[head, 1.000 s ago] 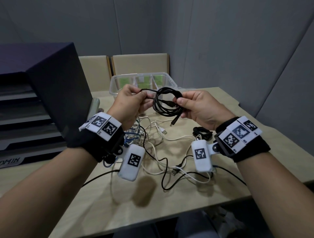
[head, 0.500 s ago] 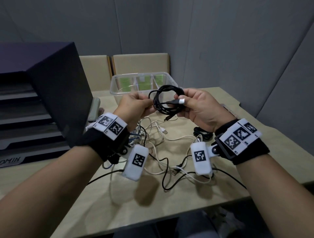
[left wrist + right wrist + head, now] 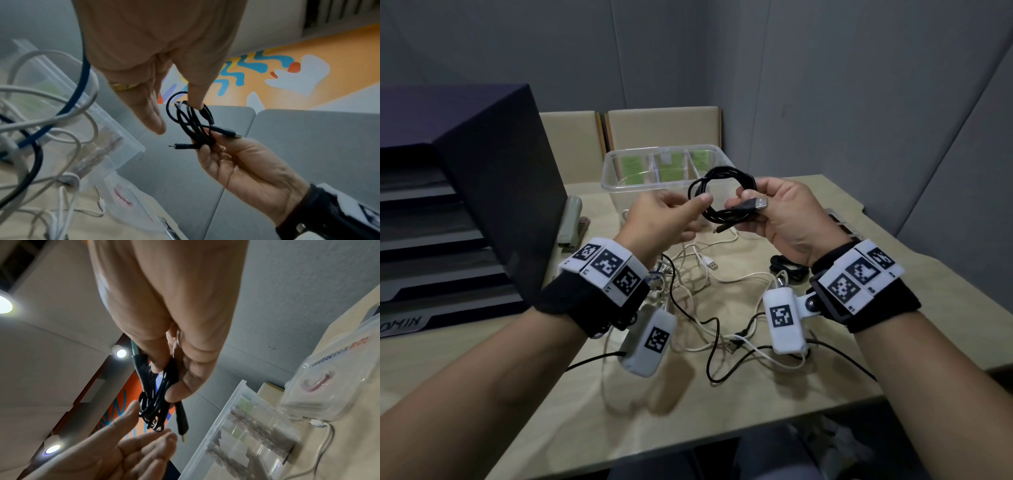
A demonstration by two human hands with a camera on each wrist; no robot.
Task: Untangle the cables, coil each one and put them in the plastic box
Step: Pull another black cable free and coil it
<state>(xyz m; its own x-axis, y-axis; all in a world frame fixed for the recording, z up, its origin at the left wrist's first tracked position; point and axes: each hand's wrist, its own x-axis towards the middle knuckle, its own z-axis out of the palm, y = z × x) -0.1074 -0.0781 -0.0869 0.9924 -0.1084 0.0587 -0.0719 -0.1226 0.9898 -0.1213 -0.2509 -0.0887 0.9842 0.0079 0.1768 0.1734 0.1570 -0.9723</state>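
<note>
A coiled black cable is held up in front of the clear plastic box. My right hand pinches the coil's lower right side, with its USB plug lying across the fingers. In the left wrist view the coil hangs between both hands. My left hand is beside it with straight fingers, only the thumb touching the loop. The right wrist view shows the coil above the left hand's flat palm. A tangle of white and black cables lies on the table below.
A dark drawer unit stands at the left with a stapler beside it. A small black cable bundle lies under my right wrist. Two chair backs stand behind the box. The table's front edge is near my forearms.
The coil has risen and moved toward the box. My left hand has let go its grip and straightened its fingers. The USB plug now lies across my right fingers.
</note>
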